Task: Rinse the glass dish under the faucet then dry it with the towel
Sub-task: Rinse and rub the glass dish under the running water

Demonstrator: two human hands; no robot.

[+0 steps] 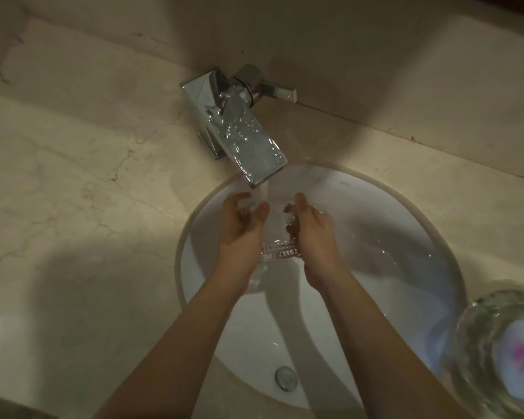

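Note:
A clear glass dish (277, 237) with a beaded, patterned rim is held over the white basin (375, 213), right under the spout of the chrome faucet (248, 146). Water runs from the spout onto the dish. My left hand (242, 228) grips its left side and my right hand (312, 234) grips its right side. Fingers curl over the dish's far edge. Most of the glass is hard to make out against the water. No towel is in view.
A beige marble counter (88, 176) surrounds the basin. The faucet handle (266, 86) sticks out to the right near the back wall. A second glass bowl (502, 349) stands at the right edge. The drain (286, 378) lies near the basin's front.

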